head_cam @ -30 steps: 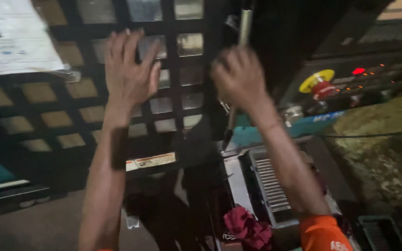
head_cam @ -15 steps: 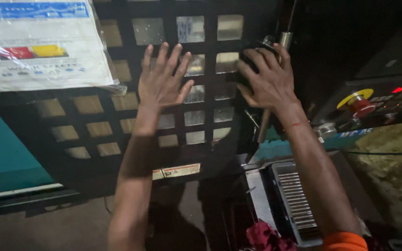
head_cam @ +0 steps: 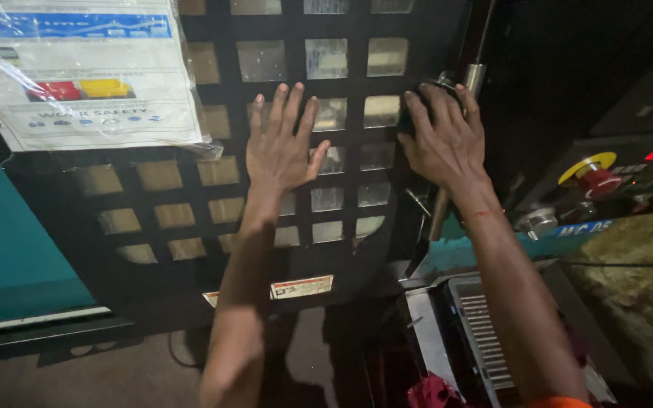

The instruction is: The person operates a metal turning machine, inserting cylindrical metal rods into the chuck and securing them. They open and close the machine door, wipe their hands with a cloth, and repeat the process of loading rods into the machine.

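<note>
Black metal guard door with square window panes (head_cam: 341, 143), upright before the person, both hands on it.

Left hand (head_cam: 281, 147) flat, fingers spread; right hand (head_cam: 444, 140) curled over the edge beside the steel rod (head_cam: 447, 189). Likely heavy, stiff; grip the edge.

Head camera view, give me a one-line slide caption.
Left hand flat on a black grid guard door, right hand at its edge.

Left hand (head_cam: 281, 147) lies flat on the grid door (head_cam: 213, 68), right hand (head_cam: 447, 140) at its right edge.
</note>
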